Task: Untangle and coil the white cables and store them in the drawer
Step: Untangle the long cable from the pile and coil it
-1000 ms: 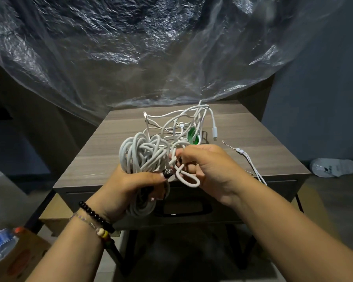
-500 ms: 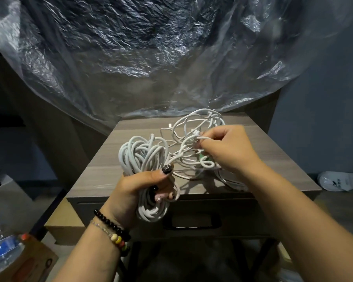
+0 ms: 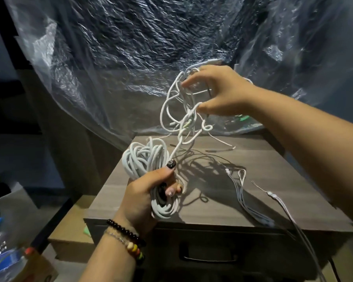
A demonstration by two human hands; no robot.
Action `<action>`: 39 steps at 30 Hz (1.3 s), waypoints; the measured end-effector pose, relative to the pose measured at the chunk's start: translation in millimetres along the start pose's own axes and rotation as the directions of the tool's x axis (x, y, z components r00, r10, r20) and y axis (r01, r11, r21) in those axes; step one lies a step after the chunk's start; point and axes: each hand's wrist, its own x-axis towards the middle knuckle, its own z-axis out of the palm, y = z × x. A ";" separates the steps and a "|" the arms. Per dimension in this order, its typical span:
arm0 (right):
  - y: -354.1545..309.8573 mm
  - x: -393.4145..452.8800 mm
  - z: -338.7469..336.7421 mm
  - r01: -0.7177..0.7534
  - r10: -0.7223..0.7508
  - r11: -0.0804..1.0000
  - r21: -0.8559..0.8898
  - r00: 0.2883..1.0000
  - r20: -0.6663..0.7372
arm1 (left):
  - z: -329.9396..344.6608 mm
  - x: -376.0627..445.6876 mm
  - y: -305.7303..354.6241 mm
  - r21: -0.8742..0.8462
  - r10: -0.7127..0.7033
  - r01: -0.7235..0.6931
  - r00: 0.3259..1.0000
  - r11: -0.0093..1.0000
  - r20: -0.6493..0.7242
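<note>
Dim room, crinkled clear plastic sheeting [image 3: 130,58] draped behind, and a wood-grain tabletop [image 3: 263,159] out front with the drawer [image 3: 222,255] below it plainly closed, dark handle showing. Left hand [image 3: 143,198] wraps a thick bundle of white cable [image 3: 145,159], fingers [image 3: 172,191] curled tight round it, thumb clamped over the top. That part looks fairly gathered, though the loops are loose and uneven. Up high, the right hand [image 3: 218,90] lifts the tangle [image 3: 181,121], a knot of thinner white cable hanging in the air above the tabletop; its fingers are spread and hooked through the loops, thumb pressing a strand. One line runs taut from tangle down to bundle, so the two are joined. Thin white cords [image 3: 251,202] lie loose on the tabletop, trailing over the front edge. My read: early going. Knot unpicked, nothing tidily coiled, nothing stored, drawer yet to be opened.
</note>
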 end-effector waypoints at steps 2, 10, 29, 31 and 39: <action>-5.0 9.6 11.7 0.065 -0.057 0.993 -0.099 0.995 0.076 | -6.5 3.4 0.9 0.040 0.020 -0.017 0.998 0.999 -0.066; -3.3 -43.2 76.9 -0.046 0.053 0.998 -0.044 0.984 0.172 | -26.7 5.6 -1.5 0.337 0.040 0.049 0.967 0.940 -0.252; -14.5 -84.0 128.8 0.211 -0.210 0.977 -0.029 0.931 -0.299 | -26.1 -5.7 0.7 0.321 -0.066 0.079 0.997 0.944 -0.050; -16.6 -80.5 126.2 0.206 -0.223 0.975 -0.085 0.923 -0.314 | -24.2 -6.9 1.8 0.317 -0.068 0.087 0.995 0.944 -0.071; -5.4 -65.9 92.6 0.084 -0.120 0.990 -0.111 0.919 -0.376 | -28.4 -4.5 5.7 0.365 0.019 0.027 0.992 0.931 -0.122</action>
